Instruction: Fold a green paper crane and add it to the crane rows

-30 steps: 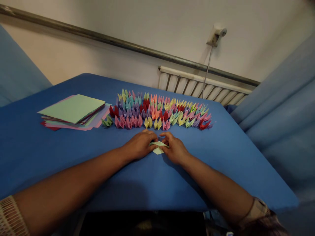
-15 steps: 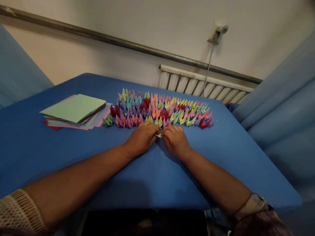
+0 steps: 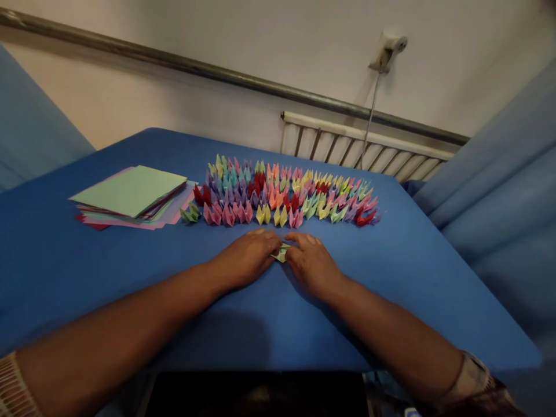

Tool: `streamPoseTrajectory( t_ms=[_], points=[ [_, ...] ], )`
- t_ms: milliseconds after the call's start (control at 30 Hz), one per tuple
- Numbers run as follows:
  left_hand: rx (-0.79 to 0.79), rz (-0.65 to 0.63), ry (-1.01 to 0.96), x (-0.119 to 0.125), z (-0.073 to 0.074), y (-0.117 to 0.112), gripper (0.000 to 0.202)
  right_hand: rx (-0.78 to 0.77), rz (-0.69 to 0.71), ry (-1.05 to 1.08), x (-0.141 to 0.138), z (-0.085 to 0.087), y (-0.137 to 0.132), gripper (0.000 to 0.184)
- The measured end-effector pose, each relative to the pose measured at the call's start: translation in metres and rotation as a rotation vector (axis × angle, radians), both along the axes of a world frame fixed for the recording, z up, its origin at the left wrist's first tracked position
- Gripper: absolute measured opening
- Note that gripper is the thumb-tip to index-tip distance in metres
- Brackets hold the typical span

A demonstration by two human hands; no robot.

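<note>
At the frame's centre, your folded paper (image 3: 282, 253) is pale green. Above it, your paper figures (image 3: 278, 198) mix pink, red, yellow, green, purple, turquoise and orange. At left, your stack's top sheet (image 3: 130, 191) is light green; your tabletop (image 3: 87, 272) is plain blue, your lower-left sleeve (image 3: 15, 388) cream openwork.

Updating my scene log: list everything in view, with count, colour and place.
Folded paper: 1, pale green, between hands
Paper stack: 1, pale green on top, table's left
Paper figures: many, mixed colours, rows beyond hands
Table: 1, blue, beneath these
Radiator: 1, whitish, behind table
Pipe: 1, grey, along wall
Wall: 1, whitish, background
Socket: 1, whitish, on wall
Cable: 1, pale, below socket
Curtains: 2, blue, left and right
Dark object: 1, black, bottom centre, unclear
Sleeves: 2, pale cuffs, bottom corners
Forearms: 2, bare, lower half
Left hand: 1, bare, paper's left edge
Right hand: 1, bare, paper's right edge
</note>
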State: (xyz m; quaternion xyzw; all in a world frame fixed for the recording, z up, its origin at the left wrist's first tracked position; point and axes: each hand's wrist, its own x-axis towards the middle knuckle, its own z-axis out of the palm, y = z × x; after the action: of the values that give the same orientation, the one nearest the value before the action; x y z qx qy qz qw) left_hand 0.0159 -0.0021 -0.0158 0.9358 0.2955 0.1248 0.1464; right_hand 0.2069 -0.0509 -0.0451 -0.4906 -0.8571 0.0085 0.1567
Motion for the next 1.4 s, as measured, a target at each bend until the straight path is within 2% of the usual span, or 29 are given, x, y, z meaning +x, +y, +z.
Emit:
streamPoseTrajectory(
  t_ms=[133,267,500,600,933,1233,1400],
  points=[
    [0.017,0.008,0.137,-0.002,0.001,0.0,0.012,-0.095,0.016,-0.06,-0.001,0.004,-0.002,0.018],
    [0.006,0.026,0.149,-0.003,0.001,0.0,0.008,-0.103,0.022,-0.033,-0.001,0.007,-0.004,0.013],
    [-0.073,0.028,0.09,-0.002,-0.005,0.004,0.013,-0.199,-0.018,0.265,0.005,-0.008,0.005,0.007],
    [-0.078,0.066,0.073,-0.002,-0.009,0.006,0.014,-0.22,-0.051,0.292,0.007,-0.013,0.008,0.009],
    [-0.035,0.164,0.083,0.0,-0.008,0.006,0.01,-0.181,-0.082,0.247,0.005,-0.009,0.009,0.007],
    [-0.058,0.135,0.086,-0.001,-0.009,0.008,0.007,-0.185,-0.062,0.134,0.008,-0.003,0.005,0.012],
    [-0.089,0.063,0.035,0.001,-0.01,0.007,0.015,-0.121,0.088,-0.025,0.008,0.003,-0.004,0.025]
  ],
)
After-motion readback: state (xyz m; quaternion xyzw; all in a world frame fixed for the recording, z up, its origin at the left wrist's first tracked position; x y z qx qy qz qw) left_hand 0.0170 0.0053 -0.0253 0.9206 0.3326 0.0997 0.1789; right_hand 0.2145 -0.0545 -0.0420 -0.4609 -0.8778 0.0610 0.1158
